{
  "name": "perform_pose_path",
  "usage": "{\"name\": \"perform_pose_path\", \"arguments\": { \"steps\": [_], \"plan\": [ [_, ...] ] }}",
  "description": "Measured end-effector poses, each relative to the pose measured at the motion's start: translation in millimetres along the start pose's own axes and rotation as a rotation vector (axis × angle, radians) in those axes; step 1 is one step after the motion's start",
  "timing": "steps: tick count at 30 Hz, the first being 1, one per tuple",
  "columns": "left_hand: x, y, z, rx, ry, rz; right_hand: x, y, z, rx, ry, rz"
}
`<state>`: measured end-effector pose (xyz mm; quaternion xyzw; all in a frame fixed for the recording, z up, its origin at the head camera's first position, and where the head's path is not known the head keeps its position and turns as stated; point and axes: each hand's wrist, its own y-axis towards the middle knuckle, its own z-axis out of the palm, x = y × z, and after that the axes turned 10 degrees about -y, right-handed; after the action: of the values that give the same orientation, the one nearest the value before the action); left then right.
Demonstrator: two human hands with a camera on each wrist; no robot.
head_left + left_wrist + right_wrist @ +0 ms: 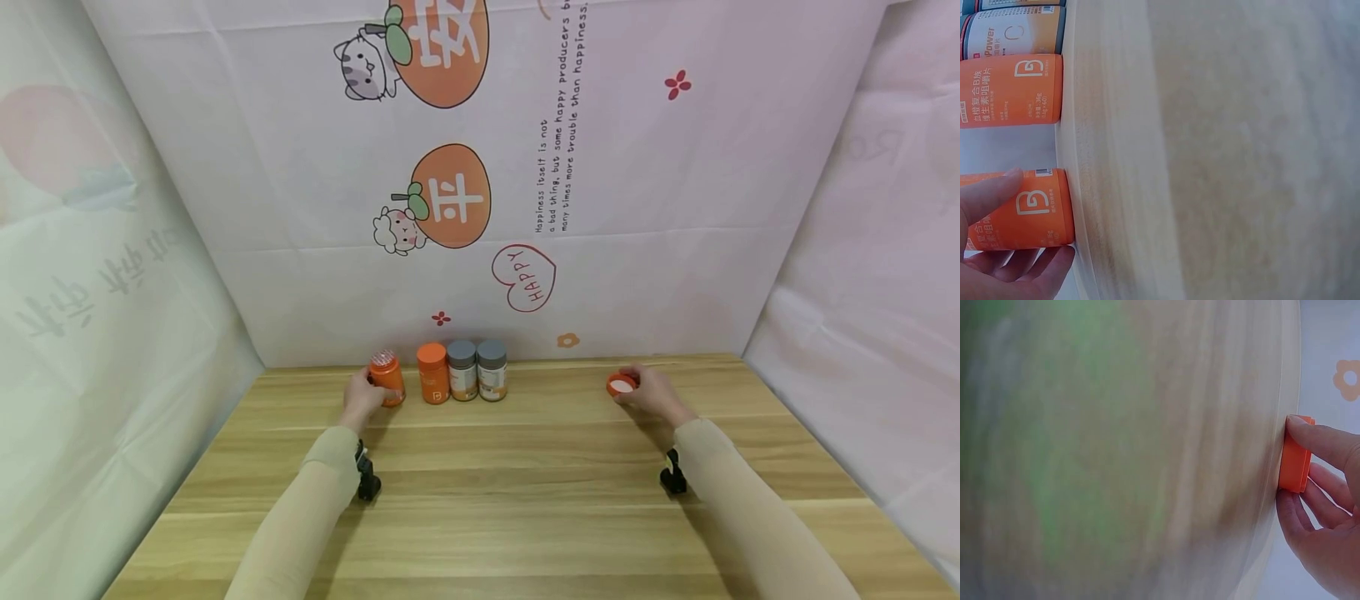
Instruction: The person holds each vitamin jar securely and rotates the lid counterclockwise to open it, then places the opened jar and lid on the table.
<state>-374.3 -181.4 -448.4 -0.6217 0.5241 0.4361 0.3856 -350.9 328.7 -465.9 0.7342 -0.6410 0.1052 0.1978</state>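
Observation:
At the back left of the table, my left hand [362, 394] grips an orange supplement bottle [387, 381] whose uncapped top shows a whitish patterned seal. In the left wrist view the thumb lies across the label of this bottle [1038, 209] and the fingers curl round its other side; its base is at the tabletop. Far to the right, my right hand [651, 392] pinches an orange lid [622, 384], white inner face up. The right wrist view shows this lid [1296, 456] between thumb and fingers, low against the table surface.
Beside the held bottle stand a capped orange bottle [433, 375] and two grey-lidded bottles, one in the middle [462, 372] and one at the right end [492, 372]. A printed white cloth [637, 250] rises behind the wooden table [510, 500], with more cloth at both sides.

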Motion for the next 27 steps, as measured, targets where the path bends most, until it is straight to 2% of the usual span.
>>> {"name": "perform_pose_path", "arguments": {
  "steps": [6,20,27],
  "plan": [
    [1.5,-0.3,-0.7,0.001,0.017,0.019,-0.6,0.5,0.0,-0.004,0.022,0.002],
    [1.9,-11.1,-7.0,0.005,0.005,-0.012,-3.2,-16.8,-10.3,-0.007,0.106,-0.045],
    [2.4,-18.3,-10.6,0.023,0.071,0.005,-4.8,-27.6,-15.8,0.003,0.1,-0.04]
  ]
}}
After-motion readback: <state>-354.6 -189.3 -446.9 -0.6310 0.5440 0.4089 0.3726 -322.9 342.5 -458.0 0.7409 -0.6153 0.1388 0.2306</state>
